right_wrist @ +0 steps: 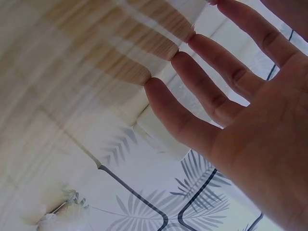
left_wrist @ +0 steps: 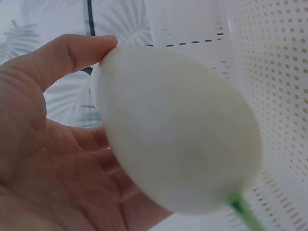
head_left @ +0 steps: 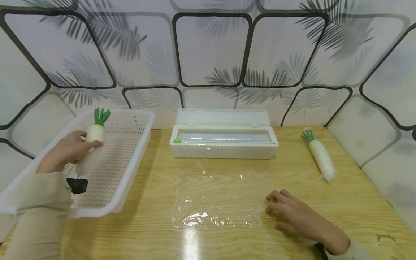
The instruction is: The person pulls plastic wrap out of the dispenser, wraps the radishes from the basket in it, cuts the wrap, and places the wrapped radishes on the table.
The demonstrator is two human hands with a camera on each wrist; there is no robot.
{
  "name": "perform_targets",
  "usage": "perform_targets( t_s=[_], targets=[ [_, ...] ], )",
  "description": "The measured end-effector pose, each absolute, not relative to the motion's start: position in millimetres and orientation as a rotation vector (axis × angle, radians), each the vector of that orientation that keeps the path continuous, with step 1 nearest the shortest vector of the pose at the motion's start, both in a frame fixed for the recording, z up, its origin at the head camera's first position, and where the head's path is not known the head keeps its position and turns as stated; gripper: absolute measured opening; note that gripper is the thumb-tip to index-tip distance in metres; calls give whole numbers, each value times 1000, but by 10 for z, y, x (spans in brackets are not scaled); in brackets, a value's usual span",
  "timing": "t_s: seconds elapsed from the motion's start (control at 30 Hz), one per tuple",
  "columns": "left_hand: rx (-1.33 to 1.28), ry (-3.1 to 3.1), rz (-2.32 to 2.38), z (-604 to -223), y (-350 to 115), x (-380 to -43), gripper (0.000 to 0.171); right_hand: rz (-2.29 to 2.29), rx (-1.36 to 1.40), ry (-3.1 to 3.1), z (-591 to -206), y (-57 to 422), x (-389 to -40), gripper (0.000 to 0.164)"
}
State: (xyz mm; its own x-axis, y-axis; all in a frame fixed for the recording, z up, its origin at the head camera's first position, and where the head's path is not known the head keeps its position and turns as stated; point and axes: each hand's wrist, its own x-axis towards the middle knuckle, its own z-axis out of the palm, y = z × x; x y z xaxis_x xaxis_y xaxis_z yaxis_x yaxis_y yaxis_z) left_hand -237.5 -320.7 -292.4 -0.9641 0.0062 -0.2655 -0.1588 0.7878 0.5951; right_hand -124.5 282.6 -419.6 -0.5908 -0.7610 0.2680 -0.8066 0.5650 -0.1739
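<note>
In the head view my left hand (head_left: 69,148) grips a white radish (head_left: 96,133) with a short green top, held tilted over the white basket (head_left: 138,169). The left wrist view shows the thumb and fingers around the radish (left_wrist: 178,130). A sheet of cling film (head_left: 211,202) lies on the wooden table, reaching forward to a white cling film dispenser (head_left: 224,151) with its lid up. Beside the sheet's right edge is my right hand (head_left: 294,216). Its loosely bent fingertips touch the tabletop in the right wrist view, and it holds nothing.
Another white radish (head_left: 322,160), wrapped in clear film, lies at the table's right side. A green slider (head_left: 177,140) sits at the dispenser's left end. Behind the table stands a patterned wall (head_left: 211,50). The basket takes up the left side.
</note>
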Motion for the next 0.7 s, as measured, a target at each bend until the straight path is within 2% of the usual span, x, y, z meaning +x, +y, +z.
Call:
perform_targets(
  t_s=[0.27,0.7],
  targets=[
    [-38,2852,866,-2806,-3040,-2289,67,409,1329,-2651,-4173,2817,-1251,43],
    [50,2856,872,-2750,-2792,-2204,79,414,1321,-2655,-4163,2806,-1247,43]
  ],
)
